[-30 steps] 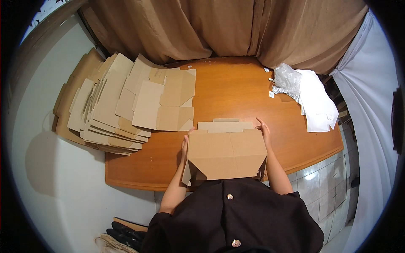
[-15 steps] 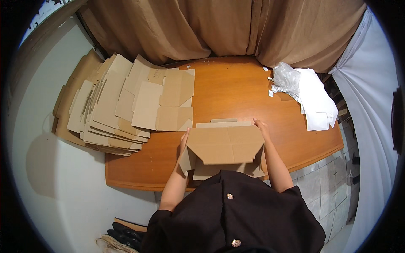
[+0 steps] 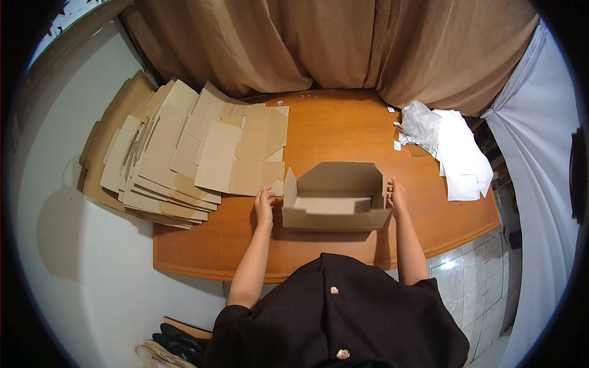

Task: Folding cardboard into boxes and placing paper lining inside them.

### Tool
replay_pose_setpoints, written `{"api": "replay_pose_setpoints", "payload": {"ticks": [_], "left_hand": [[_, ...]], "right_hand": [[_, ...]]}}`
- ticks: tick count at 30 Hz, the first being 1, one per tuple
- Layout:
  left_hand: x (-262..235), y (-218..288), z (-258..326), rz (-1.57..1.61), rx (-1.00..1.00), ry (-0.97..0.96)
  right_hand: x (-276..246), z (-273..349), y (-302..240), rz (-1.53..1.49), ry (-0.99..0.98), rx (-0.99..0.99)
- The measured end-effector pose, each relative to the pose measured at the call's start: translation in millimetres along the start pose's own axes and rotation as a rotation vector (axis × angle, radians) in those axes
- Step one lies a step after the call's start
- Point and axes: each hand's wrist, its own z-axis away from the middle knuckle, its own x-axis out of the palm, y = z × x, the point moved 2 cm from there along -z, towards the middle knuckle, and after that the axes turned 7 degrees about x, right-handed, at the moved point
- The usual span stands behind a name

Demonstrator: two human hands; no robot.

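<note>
A brown cardboard box (image 3: 334,221), partly folded up, sits on the wooden table in front of me. Its top faces up and uncovered, with the back panel raised and a short flap standing at the left end. Just off that left end is my left hand (image 3: 265,205), fingers apart and holding nothing. My right hand (image 3: 397,195) is at the box's right end with its fingers spread; whether the fingertips touch the cardboard I cannot tell.
Flattened cardboard boxes (image 3: 162,147) lie in an overlapping stack at the table's left. White paper sheets (image 3: 463,153) and a crumpled clear plastic bag (image 3: 420,122) rest at the right. A brown curtain (image 3: 257,46) hangs behind the wooden table (image 3: 334,126).
The box has turned from its tilted position so its opening faces up, and it now sits farther from my body. Both hands have let go of its ends.
</note>
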Motion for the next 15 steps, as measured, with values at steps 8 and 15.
{"api": "replay_pose_setpoints", "payload": {"ticks": [8,15], "left_hand": [[11.6,24.6,51.0,0.081,0.192,-0.292],[6.9,13.3,62.3,0.188,0.108,-0.17]], "right_hand": [[6.7,55.0,-3.8,-0.066,-0.326,-0.11],[12.2,71.5,2.3,-0.096,-0.088,-0.161]]}}
